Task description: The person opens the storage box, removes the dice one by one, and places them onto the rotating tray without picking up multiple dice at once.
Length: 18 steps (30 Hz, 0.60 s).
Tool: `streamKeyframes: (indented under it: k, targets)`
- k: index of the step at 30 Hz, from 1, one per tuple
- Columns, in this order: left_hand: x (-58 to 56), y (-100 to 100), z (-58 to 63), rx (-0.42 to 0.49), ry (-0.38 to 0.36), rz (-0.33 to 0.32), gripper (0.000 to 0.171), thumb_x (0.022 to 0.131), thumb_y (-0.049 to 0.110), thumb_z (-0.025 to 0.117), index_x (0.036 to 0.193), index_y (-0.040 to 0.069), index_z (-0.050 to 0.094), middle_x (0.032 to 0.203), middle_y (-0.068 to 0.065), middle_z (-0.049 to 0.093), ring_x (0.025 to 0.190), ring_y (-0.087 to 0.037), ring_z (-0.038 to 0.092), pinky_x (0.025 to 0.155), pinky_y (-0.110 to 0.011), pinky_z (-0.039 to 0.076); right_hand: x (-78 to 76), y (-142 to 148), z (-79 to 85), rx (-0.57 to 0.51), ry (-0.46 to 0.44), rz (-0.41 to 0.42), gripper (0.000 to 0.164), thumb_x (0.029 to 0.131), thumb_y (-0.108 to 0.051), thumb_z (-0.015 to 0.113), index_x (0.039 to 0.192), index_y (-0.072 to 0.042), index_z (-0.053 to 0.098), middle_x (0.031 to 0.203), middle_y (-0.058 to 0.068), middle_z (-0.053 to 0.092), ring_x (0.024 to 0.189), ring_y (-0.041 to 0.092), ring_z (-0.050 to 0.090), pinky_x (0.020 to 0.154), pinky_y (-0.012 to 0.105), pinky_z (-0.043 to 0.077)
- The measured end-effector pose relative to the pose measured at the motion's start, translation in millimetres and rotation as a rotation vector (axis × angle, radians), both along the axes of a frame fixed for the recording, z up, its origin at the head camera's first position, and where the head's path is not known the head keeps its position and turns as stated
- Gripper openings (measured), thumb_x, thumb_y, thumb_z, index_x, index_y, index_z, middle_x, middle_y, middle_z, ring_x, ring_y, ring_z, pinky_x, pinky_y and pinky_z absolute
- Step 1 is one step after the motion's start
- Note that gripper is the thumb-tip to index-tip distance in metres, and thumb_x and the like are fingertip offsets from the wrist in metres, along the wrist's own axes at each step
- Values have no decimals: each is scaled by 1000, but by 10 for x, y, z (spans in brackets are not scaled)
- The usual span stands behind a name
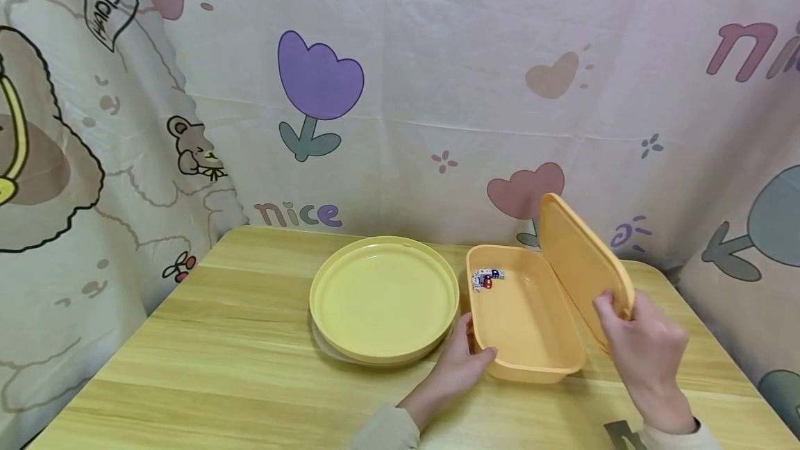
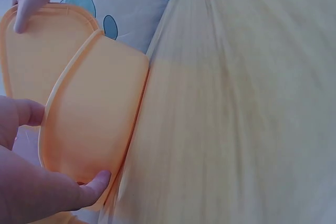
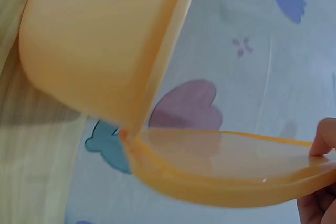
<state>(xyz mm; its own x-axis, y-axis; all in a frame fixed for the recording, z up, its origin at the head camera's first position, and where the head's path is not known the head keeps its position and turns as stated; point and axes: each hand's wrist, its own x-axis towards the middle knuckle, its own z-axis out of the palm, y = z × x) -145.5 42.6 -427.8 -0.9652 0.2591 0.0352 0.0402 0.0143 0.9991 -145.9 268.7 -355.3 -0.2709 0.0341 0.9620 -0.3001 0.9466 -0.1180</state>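
Observation:
An orange plastic box (image 1: 531,332) stands uncovered on the table, with several small dice (image 1: 487,278) gathered in its far left corner. My left hand (image 1: 459,361) grips the near left corner of the box, its thumb over the near wall and fingers along the left side. The matching orange lid (image 1: 581,255) is tilted up on edge at the right of the box. My right hand (image 1: 650,342) pinches the lid's near end, thumb on its inner face. In the right wrist view the far end of the lid (image 3: 220,190) meets the box's rim.
A round yellow plate (image 1: 384,301) lies left of the box, with a paler rim showing beneath it. The wooden table (image 1: 206,339) reaches back to a printed curtain (image 1: 412,75), which also hangs along both sides.

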Motion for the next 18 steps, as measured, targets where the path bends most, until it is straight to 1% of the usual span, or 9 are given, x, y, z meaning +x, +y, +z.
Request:
streamKeyframes:
  k: [2, 5, 8, 10, 12, 13, 15, 18]
  targets:
    - [1, -2, 0, -7, -6, 2, 70, 85, 3, 66, 144, -7, 29, 133, -22, 46, 116, -34, 52, 99, -42, 42, -6, 60, 6, -98, -21, -26, 36, 78, -22, 54, 49, -4, 43, 39, 6, 36, 40, -1, 19, 34, 22, 14]
    - [6, -4, 1, -19, -10, 1, 70, 85, 4, 66, 144, -6, 29, 133, -22, 46, 118, -35, 50, 100, -45, 40, -16, 156, 0, -232, -54, -69, 32, 74, -14, 58, 49, -3, 43, 40, 8, 37, 42, -7, 19, 39, 17, 14]
    - [11, -4, 1, -15, -14, -4, 70, 86, 5, 66, 144, -6, 28, 135, -23, 44, 120, -36, 48, 100, -45, 40, -33, 260, -26, -349, -102, -106, 29, 74, -9, 61, 51, 0, 46, 41, 6, 39, 41, -9, 21, 42, 13, 15]
    - [16, -2, 4, -8, -19, -8, 71, 87, 5, 67, 145, -6, 27, 136, -24, 43, 121, -37, 48, 100, -44, 41, -46, 337, -58, -431, -144, -125, 27, 75, -9, 63, 55, 3, 50, 42, -3, 40, 41, -9, 23, 43, 13, 18]
    - [19, 1, 6, -4, -24, -8, 71, 87, 5, 67, 145, -6, 27, 137, -24, 42, 122, -37, 47, 100, -44, 41, -62, 406, -96, -542, -191, -133, 24, 77, -10, 65, 60, 4, 55, 44, -15, 40, 41, -8, 27, 43, 13, 22]
    - [20, 3, 7, -5, -25, -5, 72, 87, 6, 67, 145, -7, 27, 137, -24, 42, 122, -37, 47, 100, -44, 41, -71, 443, -116, -602, -211, -135, 22, 77, -11, 66, 62, 2, 57, 45, -20, 40, 41, -8, 29, 44, 13, 23]
    - [25, 7, 9, -3, -26, -6, 72, 87, 6, 67, 145, -7, 27, 137, -24, 42, 122, -38, 47, 100, -44, 41, -97, 515, -162, -716, -248, -145, 18, 77, -12, 67, 63, -4, 59, 48, -28, 39, 43, -6, 33, 45, 13, 27]
    - [27, 10, 1, 3, -24, -8, 71, 87, 6, 67, 145, -7, 27, 137, -24, 41, 123, -38, 46, 101, -44, 40, -128, 615, -229, -881, -308, -139, 19, 78, -12, 67, 61, -16, 59, 47, -27, 43, 45, -4, 38, 47, 14, 30]
